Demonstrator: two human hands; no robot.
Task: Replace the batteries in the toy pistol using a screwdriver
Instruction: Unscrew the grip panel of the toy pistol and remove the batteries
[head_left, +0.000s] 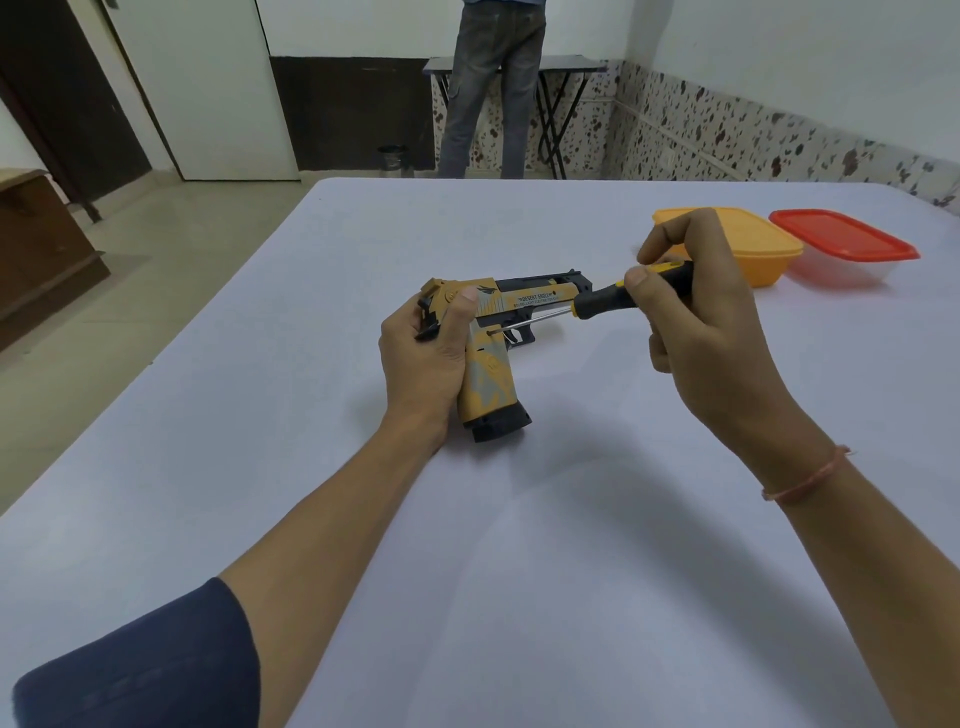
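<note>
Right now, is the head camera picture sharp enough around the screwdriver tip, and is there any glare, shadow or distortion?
Head view: the screwdriver tip at the toy pistol grip is small but fairly sharp; no glare; soft shadows on the table under both arms; wide-angle bending curves the table edges and wall lines.

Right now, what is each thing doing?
toy pistol: gripped by the left hand, butt resting on the table
screwdriver: held by the right hand, tip at the grip's screw hole
orange box: lid on
red-lidded box: lid on
</note>
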